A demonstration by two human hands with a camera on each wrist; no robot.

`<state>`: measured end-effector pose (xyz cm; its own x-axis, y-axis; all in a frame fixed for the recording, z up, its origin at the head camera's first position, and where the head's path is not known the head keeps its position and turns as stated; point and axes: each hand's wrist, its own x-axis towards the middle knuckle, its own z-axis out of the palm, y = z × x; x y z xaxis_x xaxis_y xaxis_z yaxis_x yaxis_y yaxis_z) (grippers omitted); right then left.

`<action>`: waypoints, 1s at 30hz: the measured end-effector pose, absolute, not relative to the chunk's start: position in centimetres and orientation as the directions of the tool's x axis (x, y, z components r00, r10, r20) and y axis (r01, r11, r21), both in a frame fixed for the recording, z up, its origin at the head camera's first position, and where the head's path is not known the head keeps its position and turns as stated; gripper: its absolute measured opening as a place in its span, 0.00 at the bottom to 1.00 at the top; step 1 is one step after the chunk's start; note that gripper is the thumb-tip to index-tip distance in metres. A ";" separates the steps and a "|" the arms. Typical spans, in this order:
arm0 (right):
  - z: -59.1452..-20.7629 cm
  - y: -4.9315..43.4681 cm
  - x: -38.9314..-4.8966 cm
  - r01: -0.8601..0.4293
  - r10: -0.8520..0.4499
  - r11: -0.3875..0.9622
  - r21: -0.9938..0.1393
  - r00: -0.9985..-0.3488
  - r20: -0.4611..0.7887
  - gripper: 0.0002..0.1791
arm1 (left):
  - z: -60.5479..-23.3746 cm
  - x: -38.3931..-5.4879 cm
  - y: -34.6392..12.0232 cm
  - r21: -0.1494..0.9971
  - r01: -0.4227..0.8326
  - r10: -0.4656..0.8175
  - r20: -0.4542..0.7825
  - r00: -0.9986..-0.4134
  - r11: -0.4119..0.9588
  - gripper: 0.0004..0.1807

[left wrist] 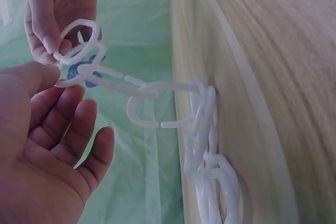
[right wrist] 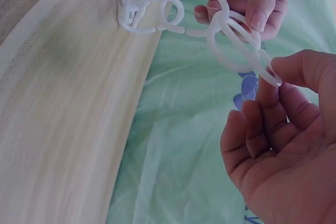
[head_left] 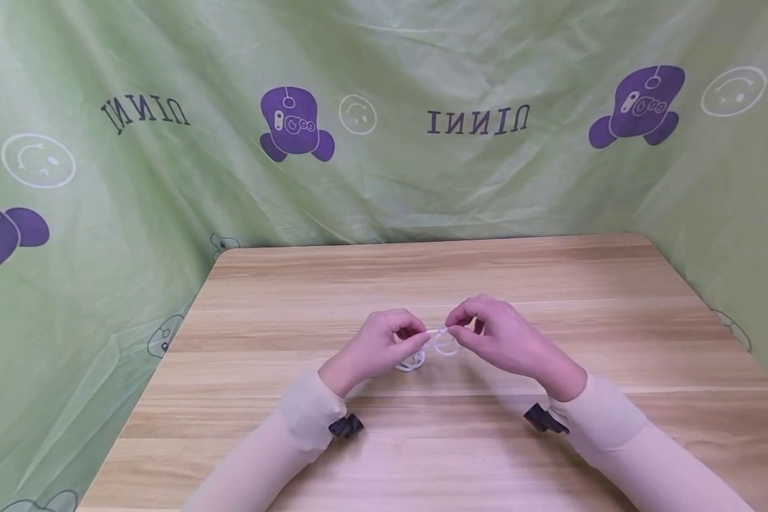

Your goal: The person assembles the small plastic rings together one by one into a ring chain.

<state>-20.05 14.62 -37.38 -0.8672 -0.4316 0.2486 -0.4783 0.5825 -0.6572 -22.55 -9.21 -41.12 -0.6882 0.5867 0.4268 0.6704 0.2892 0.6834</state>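
Above the wooden table, my left hand and right hand meet with fingertips close together in the head view. Thumb and forefinger of the left hand pinch one end of a white plastic chain link. The right hand pinches the far edge of another white chain link, an oval loop that overlaps the left hand's link. From there more links hang down to a white plastic chain, bunched on the table below the left hand. Both hands' other fingers are loosely bent.
The wood-grain table has rounded far corners. Behind it and at both sides hangs a green curtain with purple figures and smiley prints. Small black devices sit at the left cuff and the right cuff.
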 end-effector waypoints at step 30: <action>-35.9 14.3 -20.1 -0.554 -0.323 0.587 -0.591 -0.829 0.456 0.04 | -40.5 -22.2 -9.0 0.671 0.683 0.630 0.403 -0.664 0.289 0.03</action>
<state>-20.10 14.27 -35.92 -0.8293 -0.3229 0.4562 -0.5535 0.5871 -0.5907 -22.23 -8.97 -40.54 -0.6636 0.6301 0.4033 0.6826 0.2893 0.6711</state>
